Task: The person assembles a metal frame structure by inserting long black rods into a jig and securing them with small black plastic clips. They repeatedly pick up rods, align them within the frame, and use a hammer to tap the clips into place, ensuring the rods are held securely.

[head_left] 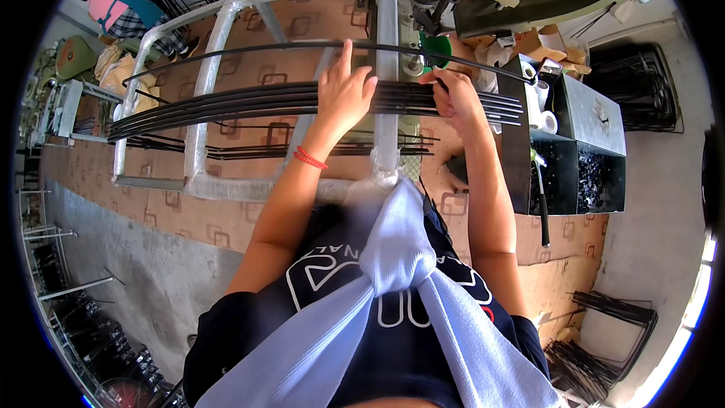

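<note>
A bundle of long black rods (249,103) lies across a frame wrapped in clear film (200,128), below both my hands. One more thin black rod (249,48) runs apart from it on the far side, bowed by the lens. My left hand (343,94) is open over the bundle, its index finger reaching to the single rod. My right hand (455,96) is closed at the bundle's right part, fingers curled around something dark that they mostly hide. Ahead of my hands stands a machine (427,11) with a green bucket (436,47) beneath it.
To the right, a dark metal bin (600,109) holds small dark pieces, with white rolls (549,121) and a hammer-like tool (542,200) at its side. More black rods (317,149) lie lower on the frame. A person (124,4) bends down at far left. Bent black frames (615,325) lie at lower right.
</note>
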{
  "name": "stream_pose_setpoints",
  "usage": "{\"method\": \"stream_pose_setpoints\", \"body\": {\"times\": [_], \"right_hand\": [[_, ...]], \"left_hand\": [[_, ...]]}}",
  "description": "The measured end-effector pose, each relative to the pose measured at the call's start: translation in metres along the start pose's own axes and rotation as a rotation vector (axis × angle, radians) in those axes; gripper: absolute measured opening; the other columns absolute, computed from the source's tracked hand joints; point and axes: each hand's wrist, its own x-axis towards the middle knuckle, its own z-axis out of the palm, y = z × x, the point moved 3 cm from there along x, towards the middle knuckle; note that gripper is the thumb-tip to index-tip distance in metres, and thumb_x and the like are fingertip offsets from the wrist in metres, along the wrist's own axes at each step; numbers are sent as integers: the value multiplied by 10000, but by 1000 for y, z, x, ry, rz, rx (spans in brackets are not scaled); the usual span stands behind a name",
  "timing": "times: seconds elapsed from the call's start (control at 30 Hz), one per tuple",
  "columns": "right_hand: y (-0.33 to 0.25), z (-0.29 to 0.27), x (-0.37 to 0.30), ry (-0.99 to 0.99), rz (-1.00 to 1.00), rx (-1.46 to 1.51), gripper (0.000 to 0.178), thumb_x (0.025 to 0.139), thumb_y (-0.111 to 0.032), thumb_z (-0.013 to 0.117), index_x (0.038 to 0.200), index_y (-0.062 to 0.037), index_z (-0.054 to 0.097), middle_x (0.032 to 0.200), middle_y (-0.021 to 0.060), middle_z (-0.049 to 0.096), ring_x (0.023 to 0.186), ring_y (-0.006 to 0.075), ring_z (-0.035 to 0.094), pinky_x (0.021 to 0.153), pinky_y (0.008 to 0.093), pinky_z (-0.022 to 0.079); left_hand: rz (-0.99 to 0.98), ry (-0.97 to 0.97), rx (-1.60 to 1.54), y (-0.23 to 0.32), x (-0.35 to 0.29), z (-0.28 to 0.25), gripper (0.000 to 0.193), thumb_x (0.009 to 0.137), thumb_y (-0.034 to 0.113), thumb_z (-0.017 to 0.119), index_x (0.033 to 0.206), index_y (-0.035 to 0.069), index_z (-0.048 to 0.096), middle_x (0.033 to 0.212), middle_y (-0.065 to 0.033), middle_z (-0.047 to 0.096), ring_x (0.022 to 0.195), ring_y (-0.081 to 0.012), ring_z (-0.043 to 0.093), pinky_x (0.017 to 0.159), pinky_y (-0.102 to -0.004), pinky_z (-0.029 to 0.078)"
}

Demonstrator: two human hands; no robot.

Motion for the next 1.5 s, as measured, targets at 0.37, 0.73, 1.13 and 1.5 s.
{"method": "stream_pose_setpoints", "body": {"times": [0.37,0.73,1.13,1.5], "right_hand": [[9,-5,1,75,74,-44,265,853,-189,461,742,26,571,445,-50,307,369,61,244,364,242,171],[5,-32,-1,264,58,-91,231,780,-163,499,660,23,563,428,55,461,325,112,373,322,238,239],[4,-29,-5,223,44,-102,241,789,-143,485,653,43,556,410,69,455,307,116,364,309,243,240],[2,-29,-5,204,53,-140,234,782,-151,474,659,30,556,418,71,457,313,129,381,315,256,258]], "left_hand": [[7,0,3,1,-4,-2,281,878,298,498,1051,102,602,1440,-153,208,1232,-263,385,983,-472,289],[27,58,-77,1,-2,-6,253,837,274,557,953,61,628,1395,-175,299,1183,-284,424,973,-441,316],[-107,136,-40,-3,-7,-14,257,823,294,576,941,69,613,1137,-108,505,937,-268,534,833,-373,389],[-117,116,57,-4,-6,-18,293,865,278,491,725,52,615,705,-83,592,721,-271,544,729,-366,388]]}}
